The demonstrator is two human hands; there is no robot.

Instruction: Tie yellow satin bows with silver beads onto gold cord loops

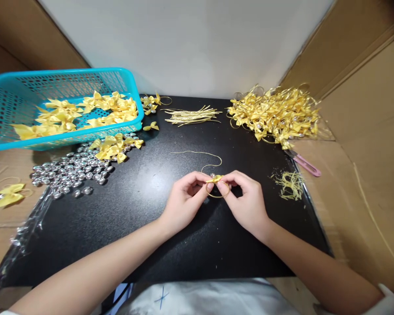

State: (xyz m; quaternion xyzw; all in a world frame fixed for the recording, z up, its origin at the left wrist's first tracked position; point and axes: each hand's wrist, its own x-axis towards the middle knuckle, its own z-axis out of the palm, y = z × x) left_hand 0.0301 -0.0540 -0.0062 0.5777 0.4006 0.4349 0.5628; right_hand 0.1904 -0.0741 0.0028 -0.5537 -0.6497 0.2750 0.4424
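Observation:
My left hand [188, 195] and my right hand [244, 197] meet over the middle of the black table, each pinching one side of a small yellow ribbon bow [216, 178]. A silver bell-like bead [212, 175] shows at the top of the bow. Below the bow hangs a loop of gold cord [216, 197], between my two thumbs. From the bow a thin gold thread [221, 159] curls away over the table top. My fingertips partly hide the knot of the bow.
A turquoise basket [65, 139] of yellow bows stands at the back left, silver beads [75, 168] before it. Cut gold cords [193, 115] lie at the back; finished-looking bows [276, 113] are heaped right. Pink-handled snips [305, 164] and thread scraps [289, 185] lie along the right edge.

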